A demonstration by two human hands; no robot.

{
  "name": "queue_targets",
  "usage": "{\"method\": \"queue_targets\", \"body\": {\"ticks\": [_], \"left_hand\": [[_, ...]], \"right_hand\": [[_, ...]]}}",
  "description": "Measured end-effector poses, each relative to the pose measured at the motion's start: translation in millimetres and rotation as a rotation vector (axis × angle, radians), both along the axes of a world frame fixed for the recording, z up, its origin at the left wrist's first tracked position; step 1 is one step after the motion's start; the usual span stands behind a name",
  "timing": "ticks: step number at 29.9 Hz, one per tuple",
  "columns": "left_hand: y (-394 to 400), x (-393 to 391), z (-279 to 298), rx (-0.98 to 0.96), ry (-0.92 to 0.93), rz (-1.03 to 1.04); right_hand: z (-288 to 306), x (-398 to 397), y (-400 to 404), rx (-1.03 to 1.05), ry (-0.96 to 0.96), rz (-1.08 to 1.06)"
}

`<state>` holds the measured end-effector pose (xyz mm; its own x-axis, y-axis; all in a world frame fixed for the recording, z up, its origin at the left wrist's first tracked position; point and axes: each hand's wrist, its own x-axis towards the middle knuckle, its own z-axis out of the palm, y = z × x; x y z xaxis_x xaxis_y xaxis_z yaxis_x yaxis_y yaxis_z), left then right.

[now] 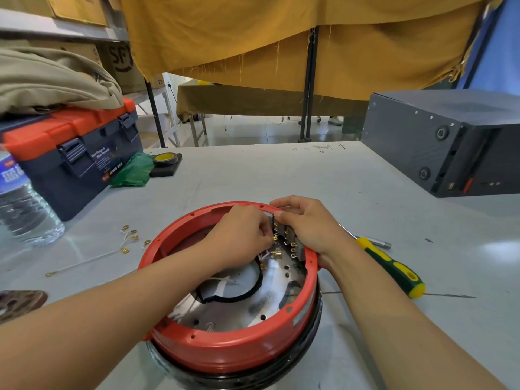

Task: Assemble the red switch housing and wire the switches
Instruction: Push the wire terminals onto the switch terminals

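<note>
Mid-wiring at the table's near edge: the left hand [244,235] pinches a brass terminal onto the switches [287,237], the right hand [309,226] gripping them against the red housing [225,347]; spare leads [129,237] wait.

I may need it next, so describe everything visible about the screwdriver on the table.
The screwdriver lies flat on the grey table, to the right of the red switch housing, just beyond the right forearm. Its thick handle is green with yellow patches and a yellow butt, apparently plastic or rubber, pointing toward the camera and right. The thin metal shaft runs up-left toward the right hand, which hides the tip. Nothing grips it; only the table touches it.
</note>
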<state>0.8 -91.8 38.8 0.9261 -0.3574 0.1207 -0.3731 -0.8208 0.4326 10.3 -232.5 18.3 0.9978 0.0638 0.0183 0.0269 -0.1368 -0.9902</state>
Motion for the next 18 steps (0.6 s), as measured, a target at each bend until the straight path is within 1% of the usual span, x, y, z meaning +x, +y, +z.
{"method": "queue_targets", "body": {"ticks": [7,18], "left_hand": [[-0.3,2.4,5.6,0.049,0.002,-0.04],[-0.1,2.1,-3.0,-0.05,0.009,0.022]], "right_hand": [[-0.6,-1.7,-0.8,0.0,0.001,-0.047],[-0.2,-4.1,1.0,0.043,0.006,-0.063]]}}
